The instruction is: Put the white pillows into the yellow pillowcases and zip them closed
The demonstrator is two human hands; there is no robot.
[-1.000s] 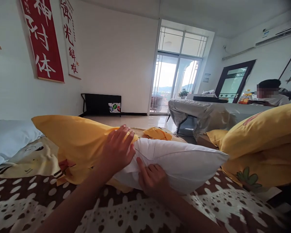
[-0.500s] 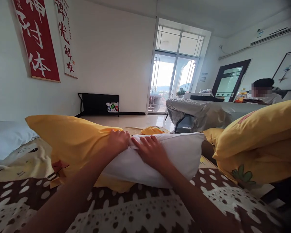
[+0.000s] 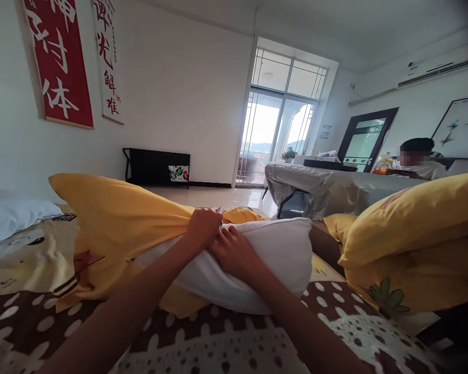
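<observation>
A white pillow (image 3: 273,254) lies across the bed, its left half inside a yellow pillowcase (image 3: 117,218). My left hand (image 3: 203,227) is closed in a fist on the pillowcase's open edge, on top of the pillow. Just right of it and touching it, my right hand (image 3: 234,252) rests on the bare white pillow with its fingers curled into the fabric. The pillow's right end sticks out uncovered.
The bed has a brown spotted cover (image 3: 218,343). Two yellow pillows (image 3: 413,234) are stacked at the right and a white pillow (image 3: 11,215) lies at the left. Beyond stand a covered table (image 3: 335,184), a seated person (image 3: 417,158) and a glass balcony door (image 3: 273,132).
My left hand went from lying flat on the pillowcase to a fist on its edge. My right hand moved up onto the pillow's top beside it. Less white pillow shows.
</observation>
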